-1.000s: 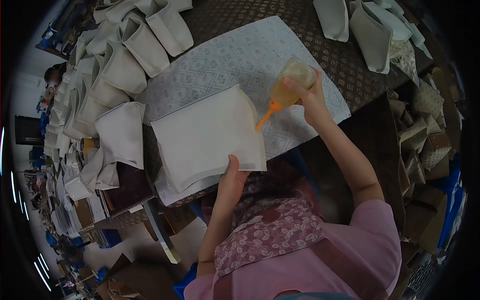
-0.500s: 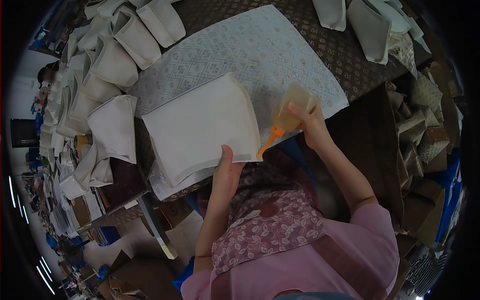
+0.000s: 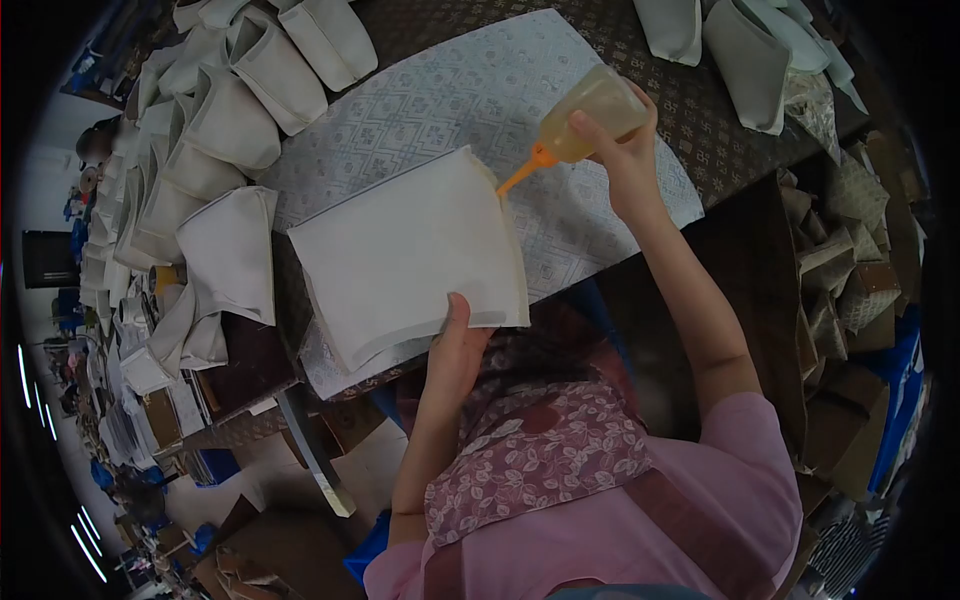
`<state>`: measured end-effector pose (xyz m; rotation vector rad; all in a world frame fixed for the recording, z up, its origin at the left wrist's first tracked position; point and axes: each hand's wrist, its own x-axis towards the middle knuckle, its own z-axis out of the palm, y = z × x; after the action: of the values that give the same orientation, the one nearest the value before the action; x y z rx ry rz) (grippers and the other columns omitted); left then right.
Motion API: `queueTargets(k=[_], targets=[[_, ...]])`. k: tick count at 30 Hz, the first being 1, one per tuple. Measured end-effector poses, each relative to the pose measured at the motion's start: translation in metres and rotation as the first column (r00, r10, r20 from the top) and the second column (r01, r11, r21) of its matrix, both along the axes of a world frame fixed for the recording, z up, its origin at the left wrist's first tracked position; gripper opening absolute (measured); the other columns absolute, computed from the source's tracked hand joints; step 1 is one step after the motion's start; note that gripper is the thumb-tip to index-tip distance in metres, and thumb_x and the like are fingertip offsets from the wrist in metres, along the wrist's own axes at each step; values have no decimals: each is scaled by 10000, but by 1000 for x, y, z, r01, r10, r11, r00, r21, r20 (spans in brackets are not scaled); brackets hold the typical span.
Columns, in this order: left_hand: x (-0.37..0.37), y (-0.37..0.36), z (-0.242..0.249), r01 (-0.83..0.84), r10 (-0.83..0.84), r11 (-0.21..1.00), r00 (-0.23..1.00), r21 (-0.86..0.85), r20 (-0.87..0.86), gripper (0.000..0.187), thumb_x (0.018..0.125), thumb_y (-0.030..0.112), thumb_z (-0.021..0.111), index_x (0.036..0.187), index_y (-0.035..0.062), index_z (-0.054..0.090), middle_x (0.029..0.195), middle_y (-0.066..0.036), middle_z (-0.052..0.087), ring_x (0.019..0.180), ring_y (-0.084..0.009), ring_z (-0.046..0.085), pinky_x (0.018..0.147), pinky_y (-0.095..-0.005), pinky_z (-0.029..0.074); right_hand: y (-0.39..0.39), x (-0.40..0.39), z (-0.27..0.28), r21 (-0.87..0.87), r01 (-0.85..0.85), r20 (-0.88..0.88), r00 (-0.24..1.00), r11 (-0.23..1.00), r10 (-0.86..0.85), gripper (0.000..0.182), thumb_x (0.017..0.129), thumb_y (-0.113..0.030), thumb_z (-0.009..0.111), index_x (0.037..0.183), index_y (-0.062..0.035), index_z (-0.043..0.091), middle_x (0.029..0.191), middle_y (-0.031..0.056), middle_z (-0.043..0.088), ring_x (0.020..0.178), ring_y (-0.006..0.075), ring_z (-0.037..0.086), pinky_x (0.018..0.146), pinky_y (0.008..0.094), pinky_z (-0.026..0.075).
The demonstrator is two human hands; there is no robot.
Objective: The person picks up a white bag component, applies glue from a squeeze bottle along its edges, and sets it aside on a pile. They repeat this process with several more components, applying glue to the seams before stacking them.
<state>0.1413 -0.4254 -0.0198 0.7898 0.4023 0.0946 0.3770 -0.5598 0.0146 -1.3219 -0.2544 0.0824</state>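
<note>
Grips with left hand (image 3: 460,358) ahead of the waist, thumb (image 3: 457,311) on top; bends right elbow (image 3: 725,375) outward; grips farther forward with right hand (image 3: 632,165), fingers (image 3: 648,102) curled.

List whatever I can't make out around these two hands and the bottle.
- Head view: most fingers of the left hand, hidden beneath the white panel.
- Head view: fingertips of the right hand, hidden behind the bottle.
- Head view: whether anything is leaving the orange nozzle; its tip is too small to tell.
- Head view: the white panel's underside, turned away from the camera.
</note>
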Motion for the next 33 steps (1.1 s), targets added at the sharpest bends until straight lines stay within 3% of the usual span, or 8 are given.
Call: queueTargets(k=[13, 19, 22, 23, 26, 27, 30, 33], targets=[[-2, -2, -5, -18, 18, 1000, 999, 11, -35, 518, 993, 347, 351, 1394, 32, 260, 1402, -101, 360, 1298, -230, 353, 1070, -418, 303, -37, -63, -28, 9, -89, -385, 919, 996, 86, 841, 735, -255, 769, 1320, -48, 202, 1207, 142, 414, 1094, 249, 508, 845, 410, 504], [-22, 15, -33, 167, -164, 983, 986, 80, -42, 541, 915, 126, 489, 1386, 1, 254, 1413, -144, 336, 1316, -246, 334, 1073, -413, 296, -58, -128, -13, -6, -82, -181, 980, 997, 80, 827, 754, -168, 752, 1353, -65, 190, 1204, 112, 426, 1123, 219, 472, 960, 365, 413], [-20, 14, -4, 227, -367, 728, 926, 647, 88, 613, 827, 43, 526, 1372, -28, 255, 1363, -165, 402, 1294, -255, 368, 1065, -406, 302, -76, -124, -12, 113, -125, -197, 970, 986, 146, 726, 801, -223, 709, 1340, -45, 256, 1204, 105, 465, 1120, 214, 488, 948, 366, 425], [-13, 14, 11, 162, -343, 363, 939, 918, -31, 574, 818, 69, 585, 1312, -42, 314, 1224, -212, 522, 1183, -328, 488, 979, -426, 387, -79, -120, -8, 198, -137, -244, 952, 971, 184, 700, 812, -238, 699, 1333, -40, 274, 1207, 104, 472, 1118, 214, 494, 948, 367, 427], [3, 18, 4, 257, -31, -247, 962, 934, -273, 535, 805, 104, 627, 1248, -28, 357, 952, -230, 620, 905, -400, 599, 781, -445, 481, -71, -90, 34, 334, -62, -120, 987, 941, 108, 616, 852, -276, 660, 1305, -37, 316, 1215, 98, 479, 1101, 220, 521, 930, 391, 449], [7, 26, -8, 68, 9, -234, 998, 970, -67, 375, 795, 115, 651, 1109, 2, 482, 771, -195, 616, 684, -406, 586, 594, -439, 488, -67, -82, 47, 359, -45, -74, 994, 932, 77, 609, 858, -274, 655, 1304, -39, 313, 1219, 97, 476, 1096, 221, 525, 925, 395, 454], [23, 47, 42, -153, -82, -481, 988, 863, 130, 217, 801, 90, 631, 1003, 26, 582, 728, -156, 621, 609, -352, 594, 538, -383, 485, -46, -65, 87, 368, -60, 26, 998, 928, 54, 577, 862, -273, 653, 1278, -52, 320, 1220, 95, 467, 1092, 207, 528, 888, 375, 476], [46, 73, 104, -415, -63, -451, 898, 790, 435, 199, 816, 91, 632, 1011, 52, 624, 755, -132, 624, 629, -286, 607, 554, -360, 482, -24, -57, 126, 292, -67, 108, 993, 954, 37, 574, 881, -318, 617, 1287, -41, 320, 1214, 104, 473, 1101, 214, 529, 894, 383, 471]])
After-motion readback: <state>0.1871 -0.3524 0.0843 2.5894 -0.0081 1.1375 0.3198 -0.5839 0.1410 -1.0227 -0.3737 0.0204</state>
